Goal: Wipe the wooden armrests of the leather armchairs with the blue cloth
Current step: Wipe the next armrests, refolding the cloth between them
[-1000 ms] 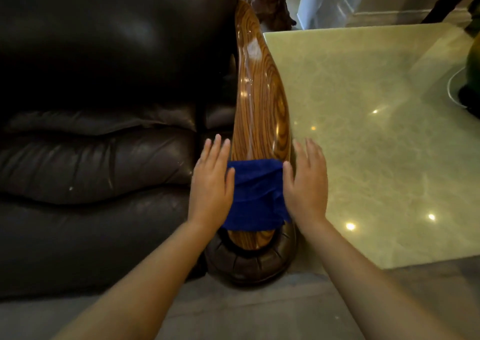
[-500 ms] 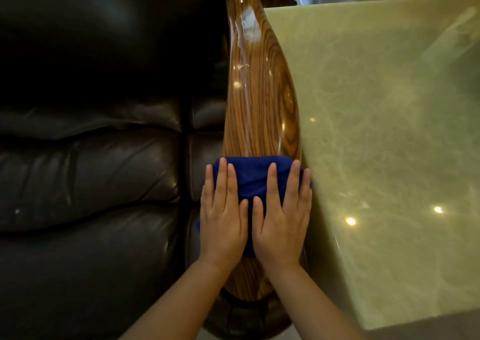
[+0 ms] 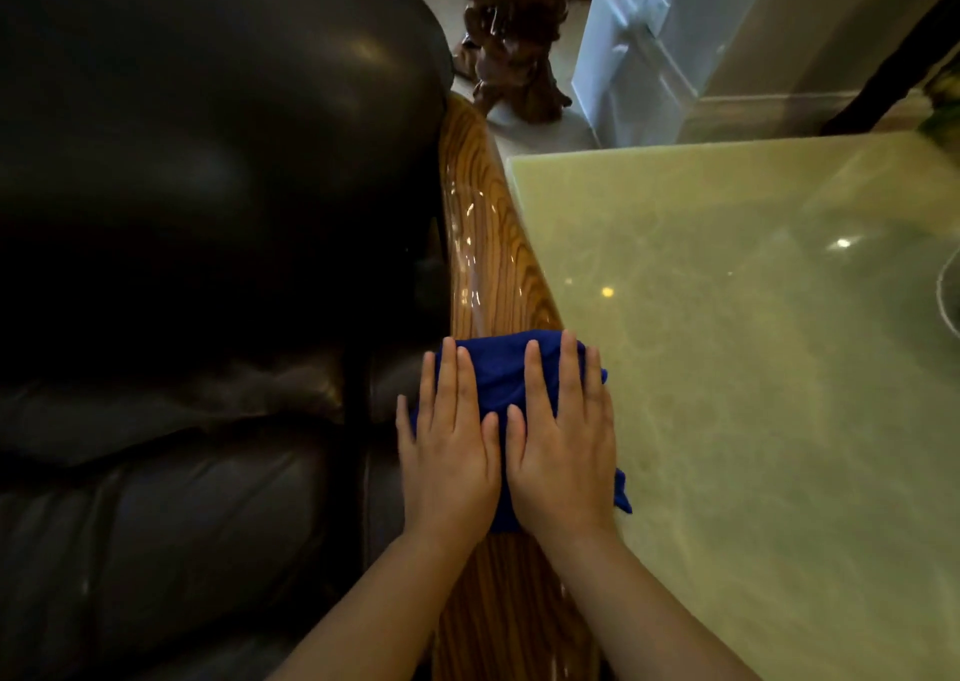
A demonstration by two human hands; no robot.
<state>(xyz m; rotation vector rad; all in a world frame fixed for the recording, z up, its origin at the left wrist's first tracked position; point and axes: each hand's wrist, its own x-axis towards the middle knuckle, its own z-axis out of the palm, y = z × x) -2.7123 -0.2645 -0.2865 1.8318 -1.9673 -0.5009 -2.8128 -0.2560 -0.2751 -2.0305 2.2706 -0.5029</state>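
The glossy, grain-striped wooden armrest (image 3: 483,243) runs up the middle of the view, along the right side of the dark leather armchair (image 3: 197,275). A blue cloth (image 3: 498,373) lies across the armrest about halfway along. My left hand (image 3: 449,446) and my right hand (image 3: 563,441) press flat on the cloth side by side, thumbs nearly touching and fingers pointing away from me. A corner of the cloth sticks out to the right, under my right wrist.
A pale green stone table (image 3: 753,368) butts against the armrest's right side. A dark carved wooden figure (image 3: 514,41) stands on the floor behind the chair. A white cabinet or door frame (image 3: 639,46) is at the back right.
From either side of the cloth near the armrest's front end, both hands came onto it and pushed it forward along the armrest. The view has tilted up, showing the floor and figure behind.
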